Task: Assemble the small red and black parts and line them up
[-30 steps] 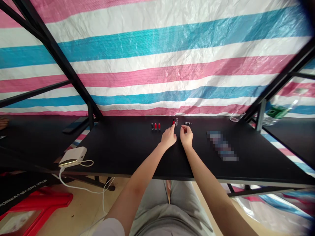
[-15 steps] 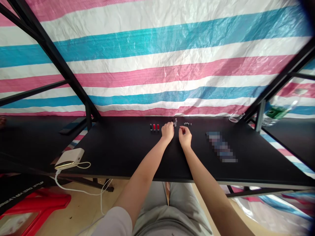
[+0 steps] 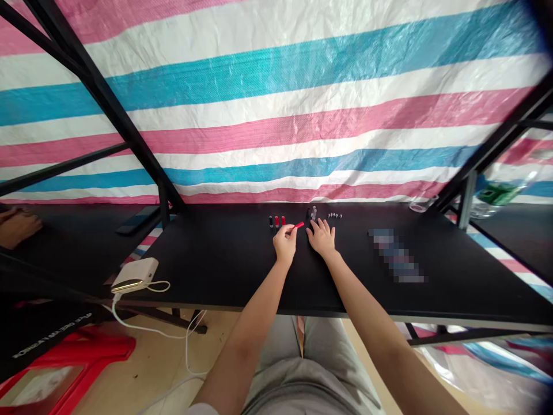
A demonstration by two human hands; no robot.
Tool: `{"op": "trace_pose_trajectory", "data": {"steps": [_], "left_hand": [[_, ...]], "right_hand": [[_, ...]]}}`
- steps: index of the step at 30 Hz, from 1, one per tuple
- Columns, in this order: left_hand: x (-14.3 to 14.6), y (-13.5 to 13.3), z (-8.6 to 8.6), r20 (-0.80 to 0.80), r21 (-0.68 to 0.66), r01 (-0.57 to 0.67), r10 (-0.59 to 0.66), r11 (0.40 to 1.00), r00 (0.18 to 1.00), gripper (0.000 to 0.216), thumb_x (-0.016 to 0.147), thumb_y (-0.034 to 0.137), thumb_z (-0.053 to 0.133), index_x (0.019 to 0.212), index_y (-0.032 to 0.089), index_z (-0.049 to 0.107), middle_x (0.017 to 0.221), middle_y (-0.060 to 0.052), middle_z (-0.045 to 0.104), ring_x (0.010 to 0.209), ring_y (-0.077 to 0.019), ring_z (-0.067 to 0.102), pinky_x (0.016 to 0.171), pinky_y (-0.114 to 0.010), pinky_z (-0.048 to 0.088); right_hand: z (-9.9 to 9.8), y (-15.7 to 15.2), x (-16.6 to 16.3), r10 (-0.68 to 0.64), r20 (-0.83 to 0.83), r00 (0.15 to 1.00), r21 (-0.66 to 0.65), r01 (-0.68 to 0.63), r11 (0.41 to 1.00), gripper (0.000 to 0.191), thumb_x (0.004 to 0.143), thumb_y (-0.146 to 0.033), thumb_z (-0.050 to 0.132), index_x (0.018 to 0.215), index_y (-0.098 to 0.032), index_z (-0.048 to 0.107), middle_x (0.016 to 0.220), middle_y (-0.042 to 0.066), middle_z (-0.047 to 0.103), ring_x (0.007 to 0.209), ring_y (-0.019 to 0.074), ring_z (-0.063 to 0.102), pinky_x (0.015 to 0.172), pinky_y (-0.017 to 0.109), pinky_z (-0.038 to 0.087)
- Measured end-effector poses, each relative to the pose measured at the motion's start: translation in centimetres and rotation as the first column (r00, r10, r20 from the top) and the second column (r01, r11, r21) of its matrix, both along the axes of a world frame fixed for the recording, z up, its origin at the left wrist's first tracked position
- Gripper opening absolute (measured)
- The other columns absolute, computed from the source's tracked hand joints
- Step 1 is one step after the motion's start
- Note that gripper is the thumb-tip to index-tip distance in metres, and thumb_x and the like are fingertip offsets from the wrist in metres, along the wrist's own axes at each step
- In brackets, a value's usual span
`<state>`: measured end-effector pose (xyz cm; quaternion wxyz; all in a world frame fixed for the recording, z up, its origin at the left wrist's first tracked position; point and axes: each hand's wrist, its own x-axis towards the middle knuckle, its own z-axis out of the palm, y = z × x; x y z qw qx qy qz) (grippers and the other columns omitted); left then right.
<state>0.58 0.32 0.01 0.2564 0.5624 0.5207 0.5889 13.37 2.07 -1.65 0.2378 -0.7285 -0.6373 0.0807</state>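
Note:
My left hand [image 3: 285, 242] pinches a small red tube-shaped piece [image 3: 299, 225] a little above the black table [image 3: 216, 259]. Just beyond it stand three small upright pieces [image 3: 277, 221], one black and two red. My right hand [image 3: 321, 237] lies beside the left with its fingers stretched toward a small clear and dark piece [image 3: 313, 212]. A short row of tiny dark pieces [image 3: 334, 216] sits right of that.
A white power bank [image 3: 135, 274] with a white cable lies at the table's front left corner. A blurred flat item [image 3: 397, 262] lies to the right. A phone [image 3: 138, 219] and another person's hand [image 3: 17, 226] are on the left table. A bottle [image 3: 496, 193] lies far right.
My left hand has picked up the small red piece and drawn back left with it. My right hand has opened and moved forward toward the clear piece.

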Motion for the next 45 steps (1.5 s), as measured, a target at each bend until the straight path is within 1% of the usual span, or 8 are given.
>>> {"op": "trace_pose_trajectory", "data": {"steps": [4, 9, 15, 22, 28, 32, 38, 45], "left_hand": [[-0.3, -0.1, -0.1, 0.245, -0.076, -0.003, 0.022, 0.997, 0.969, 0.025, 0.074, 0.036, 0.060, 0.088, 0.016, 0.064, 0.075, -0.004, 0.064, 0.058, -0.0102, 0.056, 0.051, -0.022, 0.048], [-0.5, 0.0, 0.0, 0.375, -0.083, -0.018, 0.048, 0.996, 0.926, 0.027, 0.071, 0.034, 0.063, 0.088, 0.013, 0.064, 0.077, -0.007, 0.065, 0.063, -0.0114, 0.059, 0.049, -0.021, 0.050], [-0.5, -0.2, 0.2, 0.364, -0.083, 0.000, 0.030, 0.997, 0.931, 0.030, 0.071, 0.036, 0.063, 0.090, 0.013, 0.064, 0.079, -0.007, 0.066, 0.058, -0.0097, 0.058, 0.049, -0.021, 0.049], [-0.5, -0.2, 0.1, 0.350, -0.083, -0.018, 0.046, 0.996, 0.936, 0.029, 0.071, 0.036, 0.063, 0.089, 0.013, 0.064, 0.077, -0.006, 0.065, 0.052, -0.0076, 0.054, 0.049, -0.021, 0.048], [-0.6, -0.4, 0.4, 0.337, -0.085, -0.032, 0.059, 0.996, 0.940, 0.029, 0.072, 0.037, 0.062, 0.090, 0.013, 0.064, 0.079, -0.006, 0.065, 0.050, -0.0067, 0.054, 0.049, -0.020, 0.047], [-0.7, -0.4, 0.3, 0.321, -0.062, -0.033, 0.052, 0.998, 0.946, 0.029, 0.073, 0.038, 0.060, 0.090, 0.015, 0.063, 0.082, -0.006, 0.065, 0.051, -0.0069, 0.055, 0.050, -0.020, 0.048], [-0.8, -0.2, 0.0, 0.304, -0.037, -0.053, 0.062, 0.998, 0.951, 0.028, 0.075, 0.038, 0.058, 0.092, 0.016, 0.062, 0.085, -0.005, 0.064, 0.053, -0.0076, 0.056, 0.050, -0.021, 0.048], [-0.7, -0.6, 0.6, 0.212, 0.035, 0.027, -0.034, 0.999, 0.977, 0.035, 0.082, 0.030, 0.051, 0.116, 0.022, 0.053, 0.115, -0.009, 0.054, 0.061, -0.0070, 0.060, 0.062, -0.023, 0.051]], "right_hand": [[0.7, 0.3, -0.4, -0.004, 0.083, 0.997, -0.140, 0.016, 0.990, 0.049, 0.090, -0.042, 0.028, 0.135, -0.024, 0.034, 0.145, 0.006, 0.026, 0.134, 0.0257, 0.013, 0.104, 0.056, 0.010], [0.7, 0.6, -0.5, -0.001, 0.122, 0.993, -0.138, 0.018, 0.990, 0.049, 0.091, -0.043, 0.024, 0.136, -0.026, 0.033, 0.144, 0.006, 0.026, 0.133, 0.0261, 0.014, 0.103, 0.058, 0.011], [0.4, 0.5, -0.6, 0.001, 0.092, 0.996, -0.039, 0.003, 0.999, 0.044, 0.090, -0.039, 0.031, 0.131, -0.023, 0.040, 0.139, 0.008, 0.035, 0.130, 0.0265, 0.023, 0.101, 0.059, 0.012], [0.9, -1.4, -0.2, 0.004, -0.014, 1.000, 0.299, 0.001, 0.954, 0.024, 0.086, -0.030, 0.041, 0.098, -0.018, 0.058, 0.103, 0.010, 0.060, 0.099, 0.0232, 0.050, 0.093, 0.044, 0.030], [1.1, -1.8, 0.3, 0.229, -0.195, 0.954, 0.474, -0.113, 0.873, 0.018, 0.086, -0.028, 0.042, 0.093, -0.018, 0.053, 0.086, 0.006, 0.063, 0.078, 0.0173, 0.058, 0.077, 0.032, 0.041], [1.0, -1.6, 0.2, 0.348, -0.205, 0.915, 0.511, -0.203, 0.835, 0.023, 0.087, -0.030, 0.042, 0.105, -0.019, 0.051, 0.094, 0.007, 0.064, 0.083, 0.0176, 0.060, 0.077, 0.032, 0.044], [1.0, -1.8, 0.2, 0.363, -0.165, 0.917, 0.495, -0.241, 0.835, 0.026, 0.088, -0.031, 0.040, 0.109, -0.020, 0.052, 0.093, 0.006, 0.065, 0.084, 0.0188, 0.060, 0.079, 0.034, 0.045], [1.1, -2.1, 0.2, 0.363, -0.131, 0.922, 0.466, -0.266, 0.844, 0.028, 0.089, -0.030, 0.039, 0.112, -0.021, 0.052, 0.093, 0.005, 0.065, 0.085, 0.0183, 0.058, 0.081, 0.033, 0.043]]}}
